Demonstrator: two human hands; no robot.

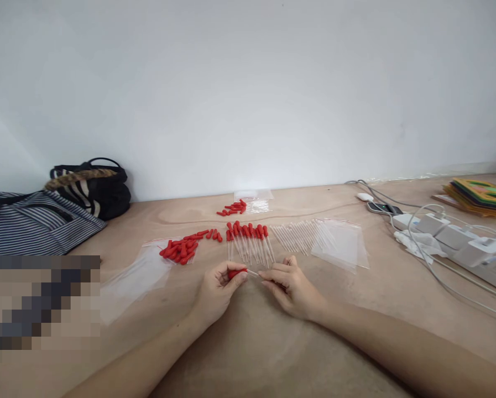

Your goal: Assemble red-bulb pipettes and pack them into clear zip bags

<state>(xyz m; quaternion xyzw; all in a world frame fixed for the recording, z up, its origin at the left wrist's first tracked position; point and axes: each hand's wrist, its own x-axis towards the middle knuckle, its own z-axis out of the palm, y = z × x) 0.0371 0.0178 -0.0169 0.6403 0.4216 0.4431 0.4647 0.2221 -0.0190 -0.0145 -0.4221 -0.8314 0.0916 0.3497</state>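
My left hand [219, 287] is closed around a red rubber dropper bulb [236, 272], its open end pointing right. In my right hand [291, 287], thumb and fingers pinch a thin clear glass pipette tube [252, 273]. The tube's left end meets the bulb's mouth; how deep it sits inside is hidden. Just beyond my hands lies a row of droppers [250, 240] with red bulbs on clear tubes. To their left is a heap of loose red bulbs [179, 250], and to their right several bare tubes [299, 236] lie side by side.
Clear plastic bags [343, 246] lie right of the tubes, with another bag [135, 282] at left. More red bulbs [233, 208] and tubes [259, 205] sit near the wall. Striped bag [44, 218] far left; power strip [490, 271] with chargers and cables right; coloured sheets [484, 193] back right.
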